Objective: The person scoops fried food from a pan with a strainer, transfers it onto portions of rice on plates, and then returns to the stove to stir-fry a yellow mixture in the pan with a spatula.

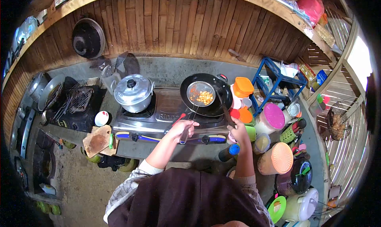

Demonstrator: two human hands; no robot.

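Note:
My left hand (185, 130) is closed around the handle of a round mesh strainer (200, 86). Small golden-yellow pieces (205, 97) lie in the strainer, with a few reddish bits to their left. The strainer overlaps a black wok (224, 86) on the right burner. My right hand (239, 131) grips a long dark spatula (227, 115), which reaches up over the wok's right side; its far end is hard to see against the black metal.
A lidded aluminium pot (134, 94) stands on the stove's (170, 104) left burner. Plastic containers, including an orange-lidded one (276, 157), crowd the right counter beside a blue rack (278, 84). At left are a cutting board (96, 141) and a blackened grill (81, 100).

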